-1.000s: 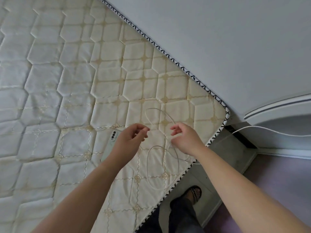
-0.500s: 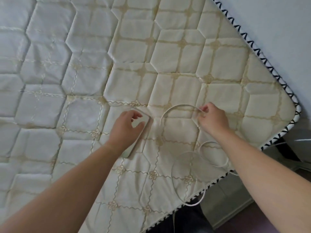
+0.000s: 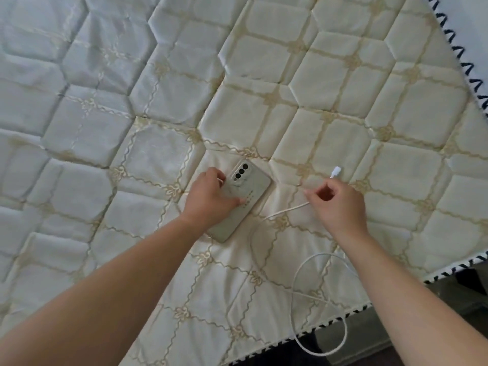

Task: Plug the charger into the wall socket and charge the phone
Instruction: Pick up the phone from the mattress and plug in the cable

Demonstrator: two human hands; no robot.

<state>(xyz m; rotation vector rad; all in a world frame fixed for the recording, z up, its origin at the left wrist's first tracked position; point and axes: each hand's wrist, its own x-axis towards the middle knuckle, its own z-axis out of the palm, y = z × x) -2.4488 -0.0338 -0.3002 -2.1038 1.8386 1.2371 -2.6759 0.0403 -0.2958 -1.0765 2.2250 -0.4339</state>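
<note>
**Head view: phone on mattress, cable end in right hand**

Head view looks down on the phone (image 3: 244, 200), lying face down on the quilted mattress (image 3: 343, 107), camera lenses toward the far end, its body set at a slant. The left hand (image 3: 211, 198) rests over its near left side — thumb on the back, fingers curled round the far edge — grasping it without lifting it.

Just right of the phone, the right hand (image 3: 336, 204) pinches the white cable (image 3: 280, 212) between thumb and fingertips. The plug (image 3: 336, 172) pokes out beyond the fingers, apart from the phone and not inserted. From the hand the cable runs back toward the phone's near end, curves down across the mattress and forms a loop that hangs over the black-and-white trim (image 3: 351, 311) at the mattress edge.
</note>
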